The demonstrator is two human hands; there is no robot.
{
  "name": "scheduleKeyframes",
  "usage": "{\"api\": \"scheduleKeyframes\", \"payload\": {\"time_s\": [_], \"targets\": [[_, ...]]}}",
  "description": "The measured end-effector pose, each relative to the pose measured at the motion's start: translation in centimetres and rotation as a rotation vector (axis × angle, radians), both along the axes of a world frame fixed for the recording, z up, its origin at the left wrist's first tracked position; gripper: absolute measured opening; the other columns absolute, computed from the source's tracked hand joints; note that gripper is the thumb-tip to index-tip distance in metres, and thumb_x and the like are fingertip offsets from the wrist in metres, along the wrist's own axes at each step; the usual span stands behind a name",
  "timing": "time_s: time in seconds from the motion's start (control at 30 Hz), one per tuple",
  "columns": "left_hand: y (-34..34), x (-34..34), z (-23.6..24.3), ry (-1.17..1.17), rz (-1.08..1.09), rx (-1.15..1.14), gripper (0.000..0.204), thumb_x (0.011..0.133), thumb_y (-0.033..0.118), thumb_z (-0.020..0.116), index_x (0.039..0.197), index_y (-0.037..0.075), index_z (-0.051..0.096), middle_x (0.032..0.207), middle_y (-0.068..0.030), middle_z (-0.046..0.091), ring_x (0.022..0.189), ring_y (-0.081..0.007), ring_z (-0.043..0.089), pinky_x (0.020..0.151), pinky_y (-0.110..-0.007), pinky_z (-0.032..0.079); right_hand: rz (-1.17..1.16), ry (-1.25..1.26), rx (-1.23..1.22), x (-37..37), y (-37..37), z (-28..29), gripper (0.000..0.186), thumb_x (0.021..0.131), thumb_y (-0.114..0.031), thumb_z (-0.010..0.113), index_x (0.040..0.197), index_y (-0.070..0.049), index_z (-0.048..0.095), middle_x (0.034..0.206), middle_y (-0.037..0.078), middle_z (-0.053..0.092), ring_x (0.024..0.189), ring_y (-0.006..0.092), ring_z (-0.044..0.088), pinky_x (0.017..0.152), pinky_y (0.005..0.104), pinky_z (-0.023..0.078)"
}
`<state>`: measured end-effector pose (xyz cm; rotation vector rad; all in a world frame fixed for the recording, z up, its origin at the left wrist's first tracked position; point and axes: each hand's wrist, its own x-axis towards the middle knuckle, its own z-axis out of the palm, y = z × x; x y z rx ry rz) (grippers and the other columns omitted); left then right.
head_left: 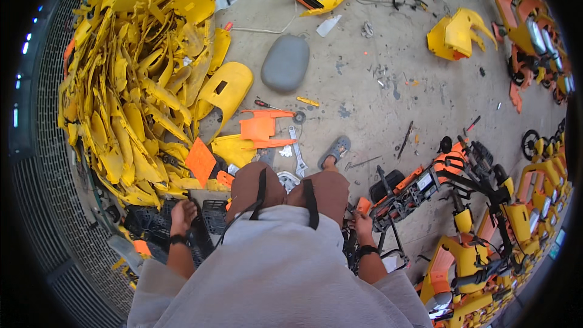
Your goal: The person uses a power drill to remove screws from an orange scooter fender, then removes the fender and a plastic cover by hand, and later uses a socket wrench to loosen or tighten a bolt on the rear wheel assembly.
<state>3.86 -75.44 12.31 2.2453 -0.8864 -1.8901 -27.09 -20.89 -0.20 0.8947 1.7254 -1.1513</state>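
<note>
My left hand (183, 215) hangs at my left side with loosely curled fingers, over black plastic crates (146, 222). Nothing shows in it. On the other side, my right hand (363, 226) is closed, its fingertips close to a small orange piece (364, 205); what it grips is hidden. Beside that hand lies a stripped bike frame (404, 197) with black tubes and orange panels. In front of my legs are a large wrench (298, 157), an orange plastic panel (258, 126) and a screwdriver (267, 105) on the concrete floor.
A high heap of yellow plastic panels (133, 97) fills the left side, by a brick wall (45, 85). Ahead lie a grey rounded cover (285, 62) and a yellow shell (455, 35). Yellow and orange bikes (464, 261) stand along the right.
</note>
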Motion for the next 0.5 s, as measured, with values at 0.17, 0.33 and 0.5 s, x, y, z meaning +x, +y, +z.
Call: {"api": "scheduleKeyframes", "payload": {"time_s": [0.17,0.33,0.5], "targets": [[7.5,-9.6,9.3,-0.137,-0.199,-0.094,0.020,0.086,0.023,0.050,0.097,0.007,0.055,0.082,-0.0077,0.061,0.071,-0.0190,0.060,0.061,-0.031,0.049,0.012,-0.004,-0.075,-5.2,4.0,-4.1,0.023,0.086,-0.019,0.054,0.098,0.000,0.060,0.069,0.007,0.060,0.052,0.0151,0.057,0.046,0.0263,0.048],[8.9,-16.7,12.8,-0.187,-0.218,-0.293,0.017,0.088,0.018,0.050,0.097,0.005,0.054,0.080,-0.0078,0.062,0.067,-0.0172,0.060,0.059,-0.028,0.049,-0.122,-0.091,-0.083,-7.2,4.3,-4.4,0.021,0.088,-0.016,0.050,0.100,-0.001,0.059,0.074,0.011,0.062,0.056,0.0168,0.060,0.049,0.0275,0.050],[10.9,-22.6,12.3,-0.123,-0.271,-0.267,0.017,0.089,0.018,0.050,0.097,0.004,0.054,0.079,-0.0086,0.062,0.067,-0.0173,0.061,0.059,-0.028,0.050,-0.198,-0.115,-0.128,-7.6,5.9,-3.6,0.018,0.086,-0.014,0.052,0.095,0.000,0.058,0.071,0.011,0.061,0.050,0.0168,0.056,0.043,0.0262,0.045]]}}
